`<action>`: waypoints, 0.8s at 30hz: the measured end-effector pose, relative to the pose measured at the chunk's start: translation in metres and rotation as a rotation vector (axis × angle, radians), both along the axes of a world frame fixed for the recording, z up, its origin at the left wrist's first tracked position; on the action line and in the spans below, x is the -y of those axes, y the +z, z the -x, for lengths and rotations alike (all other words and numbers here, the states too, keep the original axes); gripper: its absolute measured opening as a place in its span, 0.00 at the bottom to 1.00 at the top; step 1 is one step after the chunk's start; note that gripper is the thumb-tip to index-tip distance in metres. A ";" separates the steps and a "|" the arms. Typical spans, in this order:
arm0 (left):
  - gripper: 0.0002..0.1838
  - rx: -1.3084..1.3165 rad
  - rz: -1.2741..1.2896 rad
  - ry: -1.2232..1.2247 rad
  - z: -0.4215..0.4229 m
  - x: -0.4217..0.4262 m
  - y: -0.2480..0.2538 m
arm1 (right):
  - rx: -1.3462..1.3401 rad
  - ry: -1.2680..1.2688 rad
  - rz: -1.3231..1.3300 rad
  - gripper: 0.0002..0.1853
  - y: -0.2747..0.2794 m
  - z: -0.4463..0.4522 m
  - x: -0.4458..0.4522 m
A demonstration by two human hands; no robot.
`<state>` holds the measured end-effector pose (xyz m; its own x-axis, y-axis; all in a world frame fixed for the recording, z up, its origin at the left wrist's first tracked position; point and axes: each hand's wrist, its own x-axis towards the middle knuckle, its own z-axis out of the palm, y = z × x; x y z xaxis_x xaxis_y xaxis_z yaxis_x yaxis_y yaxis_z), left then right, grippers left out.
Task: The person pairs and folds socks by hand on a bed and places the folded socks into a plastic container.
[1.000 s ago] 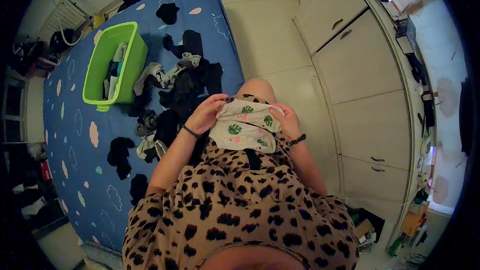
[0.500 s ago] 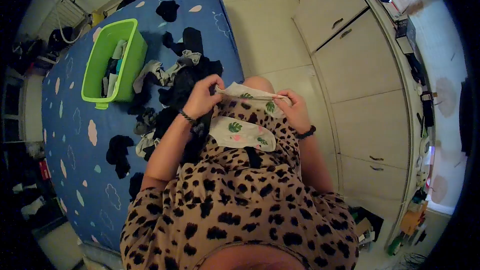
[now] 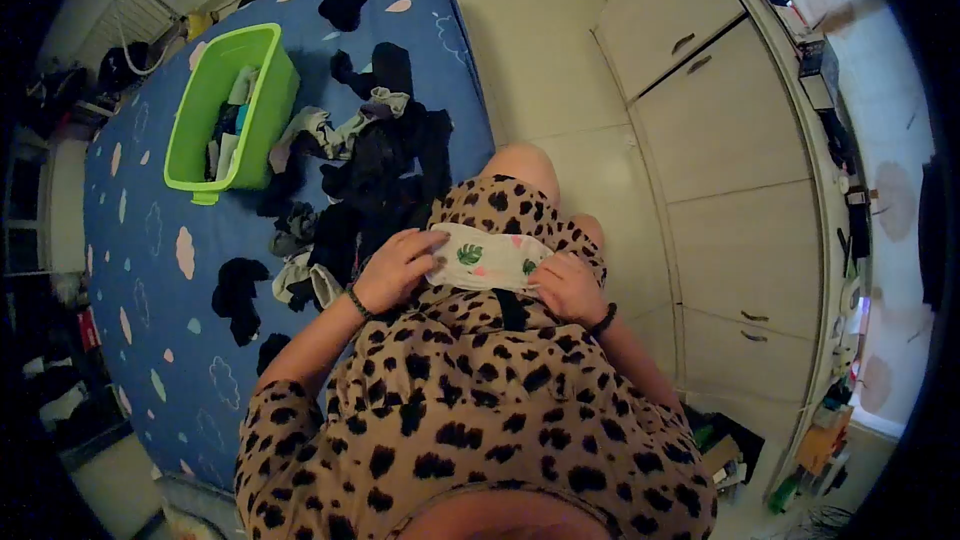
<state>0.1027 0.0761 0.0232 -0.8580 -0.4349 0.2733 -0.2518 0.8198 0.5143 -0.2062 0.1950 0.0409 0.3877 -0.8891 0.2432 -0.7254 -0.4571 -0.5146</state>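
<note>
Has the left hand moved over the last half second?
Yes. Against the green bin, the left hand has moved lower in the picture.

2 hands [image 3: 393, 272], 2 bracelets [image 3: 604, 320], 1 leaf-print cloth [image 3: 485, 257], 1 green bin [image 3: 264, 130], 1 bed [image 3: 150, 270], 4 cupboard handles [image 3: 683, 43]; clothes pile [image 3: 372, 165] uncountable.

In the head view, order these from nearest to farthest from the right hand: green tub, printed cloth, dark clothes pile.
1. Printed cloth: touching the right hand.
2. Dark clothes pile: left, on the bed.
3. Green tub: farther left, beyond the pile.
</note>
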 end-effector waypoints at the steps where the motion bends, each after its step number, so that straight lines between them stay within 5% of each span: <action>1: 0.14 -0.059 0.037 0.054 0.002 0.004 0.001 | -0.001 0.000 0.006 0.10 0.000 0.000 0.002; 6: 0.08 -0.223 0.212 0.235 0.016 0.023 0.020 | -0.030 -0.076 0.102 0.10 0.011 0.002 0.001; 10: 0.09 -0.106 0.127 0.050 0.004 0.015 -0.003 | -0.056 0.020 0.063 0.09 -0.009 0.005 -0.012; 12: 0.16 -0.085 0.017 0.011 -0.007 0.007 -0.012 | 0.178 -0.056 -0.231 0.06 -0.015 0.003 -0.020; 15: 0.27 -0.102 -0.481 0.207 -0.009 -0.001 -0.003 | 0.261 -0.324 -0.276 0.09 -0.016 0.013 -0.018; 18: 0.17 -0.337 -0.987 0.564 -0.008 0.019 -0.049 | 0.336 -0.506 -0.225 0.09 -0.024 0.010 0.008; 20: 0.15 -0.213 -0.931 0.602 -0.006 0.026 -0.067 | 0.414 -0.531 -0.278 0.10 -0.048 0.005 0.012; 22: 0.13 0.100 -1.151 0.567 0.000 0.024 -0.066 | 0.434 -0.524 -0.498 0.11 -0.049 -0.004 0.016; 24: 0.11 0.100 -1.142 0.570 0.003 0.021 -0.068 | 0.442 -0.546 -0.437 0.11 -0.056 -0.007 0.011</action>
